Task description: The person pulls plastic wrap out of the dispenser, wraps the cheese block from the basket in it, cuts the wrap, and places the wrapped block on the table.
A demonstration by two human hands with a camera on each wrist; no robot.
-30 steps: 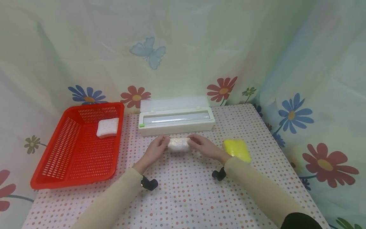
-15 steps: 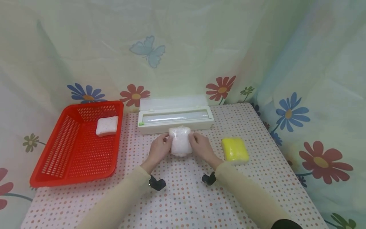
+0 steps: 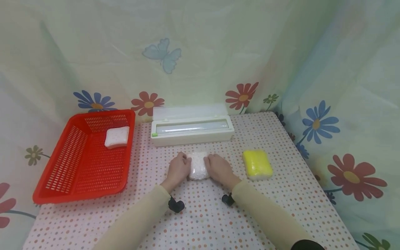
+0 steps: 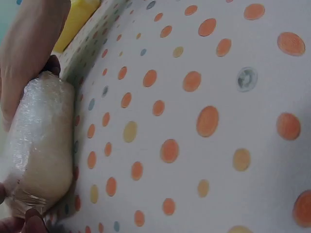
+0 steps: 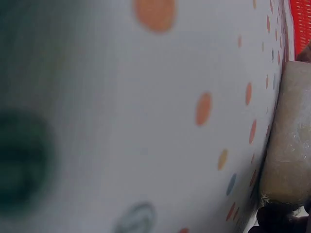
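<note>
A white sponge-like block (image 3: 198,166) wrapped in clear plastic film lies on the table in front of me, in the middle of the head view. My left hand (image 3: 178,170) pinches its left end, and my right hand (image 3: 220,169) holds the right end. Seen from the left wrist, the film on the block (image 4: 41,145) is gathered and creased at the near end, where fingertips (image 4: 35,222) grip it. In the right wrist view the wrapped block (image 5: 291,141) shows at the right edge, with fingers only partly visible.
A white cling film dispenser (image 3: 192,139) with its lid raised stands behind the hands. At left is a red plastic basket (image 3: 84,198) with a white block (image 3: 117,136) inside. A yellow block (image 3: 257,164) lies to the right on the dotted tablecloth (image 3: 206,222).
The wrapped block was tilted up between both hands, showing its broad face, then came down and nearer onto the table. Both hands moved down with it and still hold its ends.
</note>
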